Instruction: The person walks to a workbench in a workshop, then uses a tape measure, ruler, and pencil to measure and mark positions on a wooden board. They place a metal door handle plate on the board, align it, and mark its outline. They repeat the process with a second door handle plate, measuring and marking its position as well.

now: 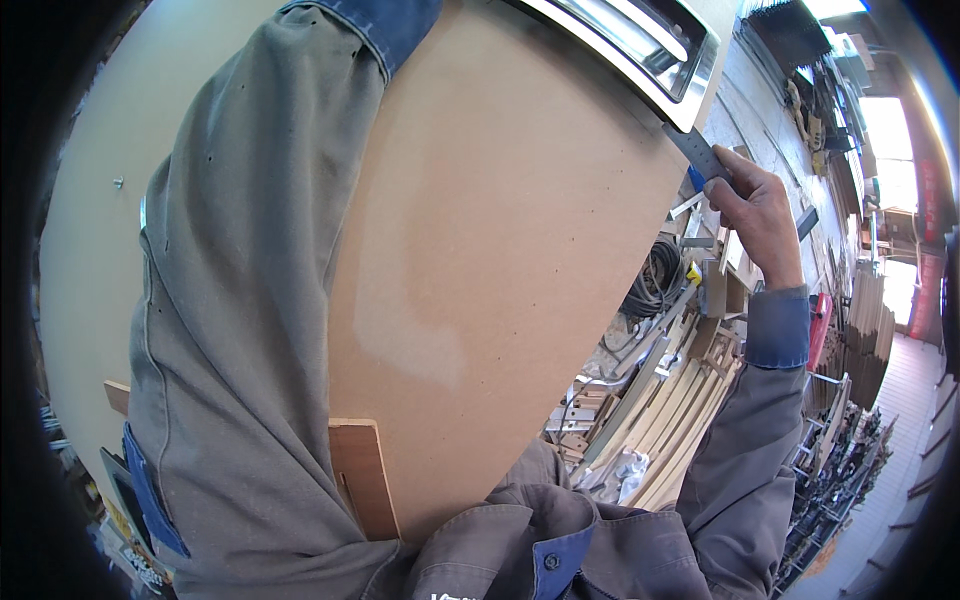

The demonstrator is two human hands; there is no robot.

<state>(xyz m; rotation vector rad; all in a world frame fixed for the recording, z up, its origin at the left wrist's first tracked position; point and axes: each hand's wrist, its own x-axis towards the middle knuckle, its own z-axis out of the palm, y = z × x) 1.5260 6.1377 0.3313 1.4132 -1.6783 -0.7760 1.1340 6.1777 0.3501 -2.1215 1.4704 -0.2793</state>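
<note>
A large brown fibreboard panel [500, 250] stands close in front of me and fills the middle of the view. My right hand [760, 215] is raised at the panel's right edge, closed around a grey metal ruler [698, 152] that lies against the edge; a small blue piece [695, 180] shows by my thumb. My left arm in a grey sleeve [250, 300] reaches up across the panel's left half. Its blue cuff [390, 25] runs out of the top of the picture, so that hand is hidden.
A shiny metal frame [640, 50] sits at the panel's upper right corner. A small wooden block [365, 480] rests low against the panel. Behind it on the right are stacked wooden slats [670, 420], a coiled black cable [660, 275] and crowded racks [850, 340].
</note>
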